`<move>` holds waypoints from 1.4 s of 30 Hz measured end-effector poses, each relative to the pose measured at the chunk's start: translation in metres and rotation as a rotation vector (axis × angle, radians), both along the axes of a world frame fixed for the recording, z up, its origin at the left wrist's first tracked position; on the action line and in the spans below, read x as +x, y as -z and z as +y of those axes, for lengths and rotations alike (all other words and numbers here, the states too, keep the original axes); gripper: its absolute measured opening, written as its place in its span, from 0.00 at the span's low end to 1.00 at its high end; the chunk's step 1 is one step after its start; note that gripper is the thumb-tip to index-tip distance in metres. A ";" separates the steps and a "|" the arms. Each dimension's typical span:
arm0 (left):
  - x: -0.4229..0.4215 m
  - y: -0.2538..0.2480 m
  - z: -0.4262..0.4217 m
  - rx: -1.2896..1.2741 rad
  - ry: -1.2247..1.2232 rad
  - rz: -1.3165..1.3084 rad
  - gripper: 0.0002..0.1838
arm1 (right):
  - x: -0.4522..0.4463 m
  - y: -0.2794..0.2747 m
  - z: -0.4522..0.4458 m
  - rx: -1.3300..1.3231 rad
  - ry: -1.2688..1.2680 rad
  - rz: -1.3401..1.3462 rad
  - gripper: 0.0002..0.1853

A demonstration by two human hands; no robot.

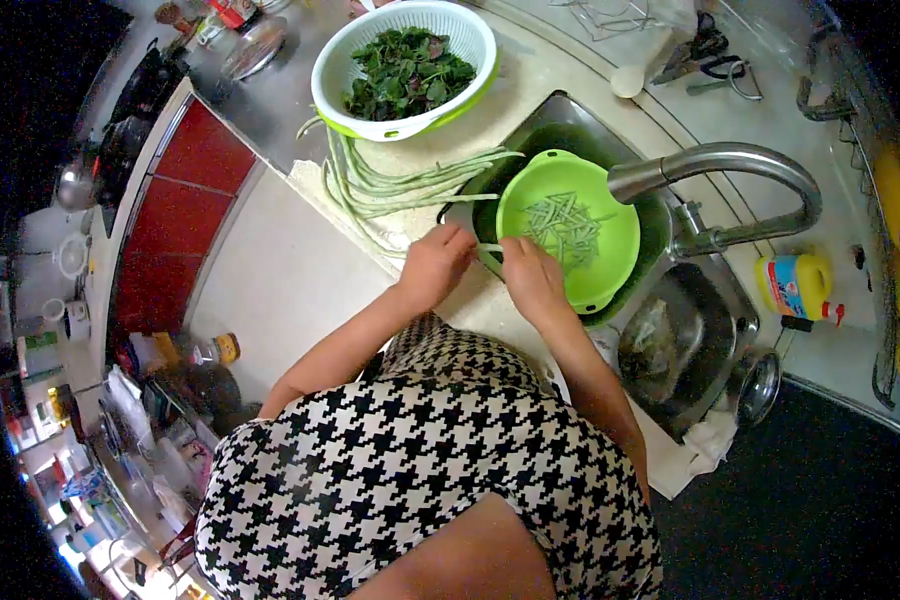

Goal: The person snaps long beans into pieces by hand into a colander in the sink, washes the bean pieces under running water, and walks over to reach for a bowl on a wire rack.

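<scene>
A pale green long bean (489, 247) stretches between my two hands beside the sink. My left hand (438, 265) has its fingers closed on the bean, and the bean's tail runs out to the left over the counter edge. Pinching the other end, my right hand (532, 278) is at the near-left rim of a green basin (624, 262). Short cut bean pieces (566, 226) lie inside that basin, which sits in the sink. A loose bundle of whole long beans (400, 183) rests on the counter beyond my left hand.
A white colander (322, 75) of leafy greens (410, 72) stands behind the beans. The curved faucet (760, 158) reaches over the basin. A second sink bowl (705, 330) is to the right, near a yellow bottle (810, 280). Scissors (720, 68) lie at the back.
</scene>
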State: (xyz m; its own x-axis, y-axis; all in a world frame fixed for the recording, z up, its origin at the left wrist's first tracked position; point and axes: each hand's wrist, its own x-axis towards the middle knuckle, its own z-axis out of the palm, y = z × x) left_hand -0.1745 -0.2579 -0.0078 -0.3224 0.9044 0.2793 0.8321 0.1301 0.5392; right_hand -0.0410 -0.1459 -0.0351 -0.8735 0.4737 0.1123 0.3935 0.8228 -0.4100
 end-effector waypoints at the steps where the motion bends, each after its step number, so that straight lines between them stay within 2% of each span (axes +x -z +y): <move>1: 0.007 0.000 -0.001 -0.007 0.008 -0.014 0.09 | 0.003 0.001 -0.002 0.032 0.003 0.003 0.14; 4: 0.027 0.003 0.005 -0.064 0.098 -0.134 0.12 | 0.013 -0.020 -0.003 0.291 -0.068 0.214 0.13; 7: 0.037 0.006 0.011 -0.090 0.158 -0.260 0.12 | 0.028 -0.009 -0.007 0.208 -0.038 -0.011 0.11; 12: 0.042 0.020 0.014 -0.253 0.320 -0.187 0.10 | 0.054 -0.011 -0.005 0.108 -0.104 -0.050 0.09; 15: 0.043 0.014 0.019 -0.343 0.354 -0.651 0.11 | 0.065 -0.010 -0.007 0.009 -0.025 -0.040 0.07; 16: 0.045 0.011 0.022 -0.277 0.343 -0.776 0.12 | 0.067 -0.008 -0.011 -0.038 0.020 -0.027 0.07; 19: 0.049 0.014 0.039 -0.258 0.184 -1.416 0.11 | 0.046 0.012 -0.022 -0.863 0.535 0.470 0.13; 20: 0.051 0.017 0.043 -0.232 0.124 -1.476 0.11 | 0.043 0.031 -0.015 -0.921 0.575 0.458 0.14; 23: 0.041 -0.004 0.055 -0.359 0.037 -1.196 0.11 | 0.045 0.020 0.008 -0.852 0.444 0.421 0.18; 24: 0.034 0.007 0.057 -0.336 0.138 -1.021 0.13 | 0.050 0.049 0.019 -0.538 0.429 0.372 0.24; 27: 0.031 0.017 0.056 -0.267 0.213 -0.967 0.18 | 0.067 0.020 0.033 -0.099 0.430 0.309 0.26; 28: 0.029 0.015 0.057 -0.346 0.285 -0.931 0.26 | 0.069 0.016 0.030 -0.170 0.450 0.325 0.24; 31: 0.046 0.004 0.050 -0.573 0.308 -1.016 0.32 | 0.074 0.008 0.010 -0.996 0.287 0.418 0.21; 32: 0.052 0.008 0.049 -0.562 0.358 -1.106 0.37 | 0.071 0.003 0.002 -1.028 0.236 0.455 0.14; 35: 0.055 0.011 0.043 -0.629 0.390 -1.088 0.33 | 0.075 0.033 -0.003 -0.820 0.323 0.527 0.08; 36: 0.054 0.014 0.040 -0.571 0.414 -0.978 0.20 | 0.078 0.018 0.000 -0.822 0.443 0.506 0.05; 39: 0.052 0.017 0.038 -0.572 0.387 -0.934 0.09 | 0.089 0.001 0.012 -0.405 0.432 0.334 0.07; 40: 0.054 0.011 0.040 -0.545 0.350 -0.941 0.09 | 0.087 -0.005 0.018 0.219 0.178 0.304 0.10; 42: 0.057 0.020 0.042 -0.453 0.339 -0.947 0.09 | 0.082 -0.014 0.012 0.310 0.049 0.224 0.10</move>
State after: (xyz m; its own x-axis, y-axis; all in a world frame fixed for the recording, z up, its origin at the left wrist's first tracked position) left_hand -0.1172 -0.2155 -0.0274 0.0535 0.9427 -0.3293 0.1373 0.3197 0.9375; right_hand 0.0408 -0.1341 -0.0208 -0.7884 0.4278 0.4421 0.3644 0.9037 -0.2247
